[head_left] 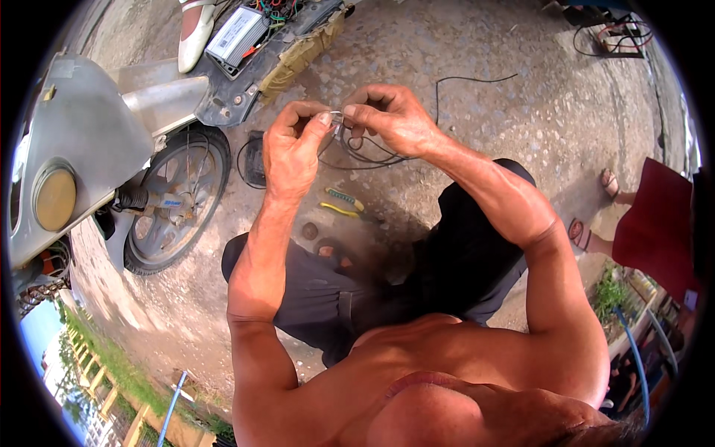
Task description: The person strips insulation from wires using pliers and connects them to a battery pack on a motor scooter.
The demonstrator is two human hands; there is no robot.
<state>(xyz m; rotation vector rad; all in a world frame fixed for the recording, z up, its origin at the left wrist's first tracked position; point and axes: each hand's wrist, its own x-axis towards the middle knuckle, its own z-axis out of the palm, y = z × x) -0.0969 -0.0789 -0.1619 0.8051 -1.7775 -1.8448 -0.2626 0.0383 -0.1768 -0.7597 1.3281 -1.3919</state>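
Both hands are held close together in front of me, above the ground. My left hand [294, 145] pinches a thin pale wire end [335, 113] between thumb and fingers. On the other side of that wire, my right hand [395, 123] is closed on it too, thumb against forefinger. A black cable [380, 161] hangs and loops below the right hand, and a thin length of it runs away along the ground. Whether the pale wire belongs to this cable is hidden by the fingers. Yellow-handled pliers [341, 209] lie on the ground between my feet.
On the left stands a grey scooter with its front wheel [179, 201] and a footboard carrying a silver controller box [237, 37] with coloured wires. A dark flat case [255, 160] lies near the wheel. One person's white shoe [195, 41] and another's sandalled foot [578, 232] are nearby.
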